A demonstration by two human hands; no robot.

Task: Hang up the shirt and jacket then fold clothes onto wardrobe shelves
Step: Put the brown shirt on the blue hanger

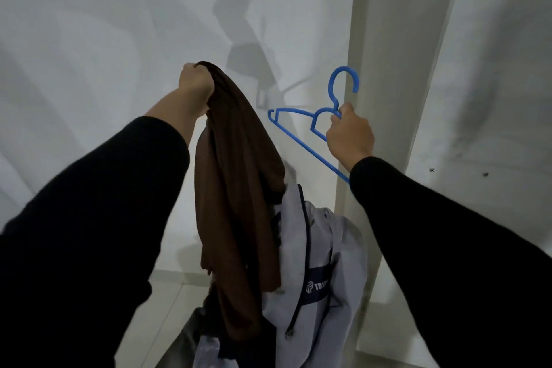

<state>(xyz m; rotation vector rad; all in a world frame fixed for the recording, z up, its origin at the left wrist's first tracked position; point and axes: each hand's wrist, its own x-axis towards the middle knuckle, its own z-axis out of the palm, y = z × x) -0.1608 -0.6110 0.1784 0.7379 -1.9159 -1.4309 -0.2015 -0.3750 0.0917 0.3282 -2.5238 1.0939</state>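
Brown shirt (239, 176) hangs bunched, long folds straight down, top pinched up high. Blue plastic hanger (310, 125) tilted, hook up, empty, just right of shirt. Grey jacket (325, 266) w/ dark zip & navy logo band slumped below, partly behind shirt.

Plain brown shirt (239, 188); blue hanger (301, 140); pale grey jacket (322, 248), navy band; black sleeves (89, 233)

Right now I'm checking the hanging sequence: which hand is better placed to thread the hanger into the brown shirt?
The right hand, probably. It already grips the blue hanger below its hook, beside the brown shirt. The left hand is clenched on the shirt's top, holding it up.
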